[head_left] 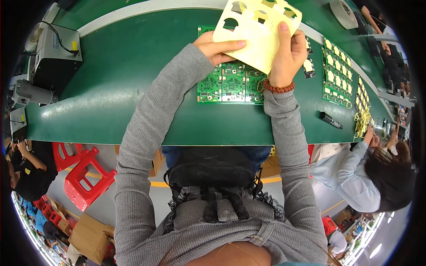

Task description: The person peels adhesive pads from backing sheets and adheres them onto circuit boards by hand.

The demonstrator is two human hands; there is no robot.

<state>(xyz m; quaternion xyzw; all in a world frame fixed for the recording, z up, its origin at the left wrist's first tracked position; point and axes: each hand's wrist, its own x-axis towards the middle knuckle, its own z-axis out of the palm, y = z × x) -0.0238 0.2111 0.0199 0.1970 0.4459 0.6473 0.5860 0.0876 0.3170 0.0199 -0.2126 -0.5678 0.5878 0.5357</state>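
A pale yellow sheet [257,44] with rounded cut-outs, probably a sticker sheet, is held up at a tilt over the bench. My left hand [216,47] grips its lower left edge, thumb lying on top and fingers underneath. On the right side my right hand [289,57] pinches the same sheet, with the thumb on its face and the fingers curled behind. Beneath the sheet lies a green circuit board panel [222,88] divided into several units. The sheet and my hands cover its upper right part.
Right of my hands lies another green board panel [329,88] bearing yellow pieces, near small dark boards [308,67]. A black marker [331,120] rests on the green bench [111,97]. A boxy device [55,57] stands far left. At right, a co-worker [355,177] handles yellow-tagged boards.
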